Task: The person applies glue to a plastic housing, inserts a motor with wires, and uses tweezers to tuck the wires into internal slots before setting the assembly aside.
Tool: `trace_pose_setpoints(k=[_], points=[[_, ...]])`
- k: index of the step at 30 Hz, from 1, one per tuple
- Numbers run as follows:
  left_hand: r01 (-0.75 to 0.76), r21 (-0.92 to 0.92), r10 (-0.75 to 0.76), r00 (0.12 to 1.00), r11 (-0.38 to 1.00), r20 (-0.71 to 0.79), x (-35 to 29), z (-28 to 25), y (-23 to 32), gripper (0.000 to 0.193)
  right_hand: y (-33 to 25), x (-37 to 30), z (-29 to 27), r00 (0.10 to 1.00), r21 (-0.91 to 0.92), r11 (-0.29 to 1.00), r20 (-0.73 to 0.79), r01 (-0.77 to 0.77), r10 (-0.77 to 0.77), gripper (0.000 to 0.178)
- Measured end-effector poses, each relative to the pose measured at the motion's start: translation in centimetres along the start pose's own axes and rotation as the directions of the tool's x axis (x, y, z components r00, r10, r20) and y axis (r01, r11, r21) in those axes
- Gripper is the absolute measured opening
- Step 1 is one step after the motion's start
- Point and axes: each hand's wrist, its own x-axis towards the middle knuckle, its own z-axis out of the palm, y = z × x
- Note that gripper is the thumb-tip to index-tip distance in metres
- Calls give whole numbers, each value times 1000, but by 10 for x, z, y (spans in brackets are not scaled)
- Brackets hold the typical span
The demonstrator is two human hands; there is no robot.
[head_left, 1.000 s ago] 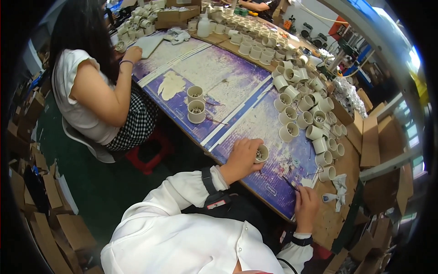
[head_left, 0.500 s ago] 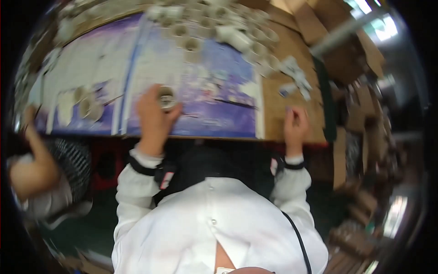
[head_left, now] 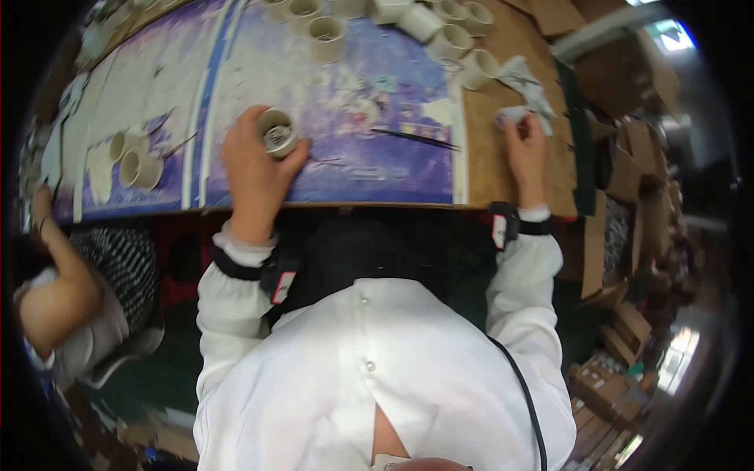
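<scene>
My left hand [head_left: 253,161] is wrapped round a cream-coloured cup [head_left: 267,119] above the purple-printed table covering. Its open mouth faces up, and a dark pattern or marking shows inside. At the right part of the table, my right hand [head_left: 528,153] has its fingertips pinched on the lower end of a crumpled white cloth [head_left: 528,82], which lies on the brown board. Between my hands rests a thin dark tool [head_left: 414,139], like tweezers or a slim brush; its exact kind is unclear.
Several cream cups [head_left: 326,39] stand and lie along the far side. Two more cups [head_left: 141,169] stand at the left, beside a thin dark stick [head_left: 182,144]. A co-worker's arm [head_left: 63,271] is at the far left. Cardboard boxes [head_left: 620,243] are stacked at right.
My right hand has moved forward to the white cloth and its fingers now meet it. My left hand still holds the cup, a little farther forward. The view has shifted.
</scene>
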Motion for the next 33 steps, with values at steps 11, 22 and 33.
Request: trace_pose_setpoints(k=[11, 22, 33], points=[[7, -53, -7, 1000, 999, 16, 0, -4, 3, 62, -92, -67, 62, 943, 344, 937, 288, 59, -165, 29], [27, -54, -24, 999, 998, 45, 2, -7, 4, 63, -99, -80, 66, 904, 240, 961, 364, 139, -222, 28], [20, -21, -19, 999, 1000, 45, 2, -7, 4, 62, -107, -80, 72, 905, 184, 965, 349, 189, -243, 28]])
